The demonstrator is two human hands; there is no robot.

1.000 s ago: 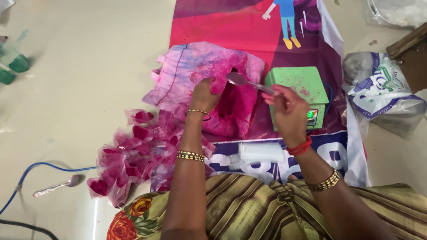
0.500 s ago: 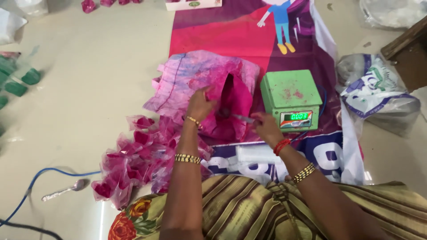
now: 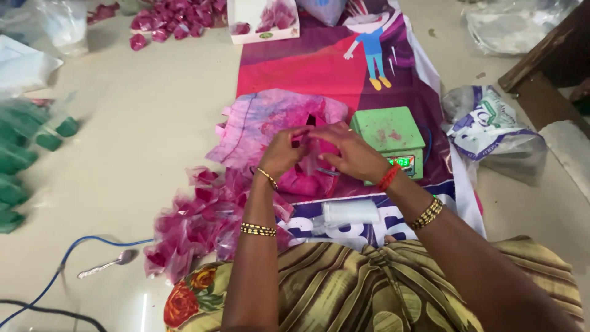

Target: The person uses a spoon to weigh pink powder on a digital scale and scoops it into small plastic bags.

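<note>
My left hand point(image 3: 281, 152) and my right hand point(image 3: 351, 152) meet over an open, pink-stained sack of pink powder point(image 3: 261, 123). Both pinch the top of a small clear plastic pouch point(image 3: 311, 155) that hangs between the fingers. A green weighing scale point(image 3: 388, 130) with a lit display stands just right of my right hand. Left of my left forearm lies a pile of filled pink pouches point(image 3: 196, 221). A white roll of plastic bags point(image 3: 350, 212) lies under my wrists on the printed banner point(image 3: 319, 67).
A metal spoon point(image 3: 109, 264) and a blue cable point(image 3: 55, 261) lie on the floor at the lower left. Green packets point(image 3: 18, 163) sit at the left edge. A white box point(image 3: 263, 21) and more pink pouches point(image 3: 175, 18) lie at the top. A white sack point(image 3: 495, 129) and wooden furniture point(image 3: 547, 67) stand at the right.
My right hand, which held a spoon near the scale, has moved left to meet my left hand. Both now grip a small pouch. The view has tilted towards the far side.
</note>
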